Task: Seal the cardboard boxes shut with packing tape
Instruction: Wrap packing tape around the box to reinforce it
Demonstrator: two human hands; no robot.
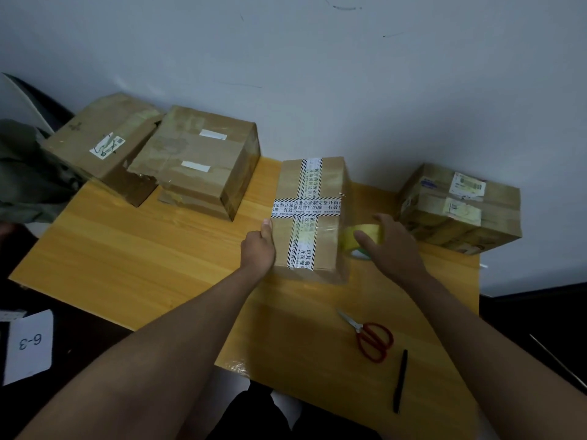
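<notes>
- Centre box (313, 214) is sitting mid-table, top crossed by printed black-and-white tape, clear tape glinting over its right side.
- Left hand (259, 249) is bracing the box's left edge, thumb up on the top rim; the fingers are hidden behind the side, so can't tell how they lie.
- Right hand (389, 246) is gripping the yellowish tape roll (362, 241), fingers curled round it, roll right against the box's right face.
- Right box (460, 208) is sitting near the table's right edge, labels on top.
- Two more boxes far left: one (203, 160) on the table (133, 255), another (101, 144) just left of it, overhanging the edge.
- Red-handled scissors (370, 336) and a black pen (400, 381) are lying near right, apart from each other.
- White card (28, 344) marked "6-3" is lying off-table, near left.
</notes>
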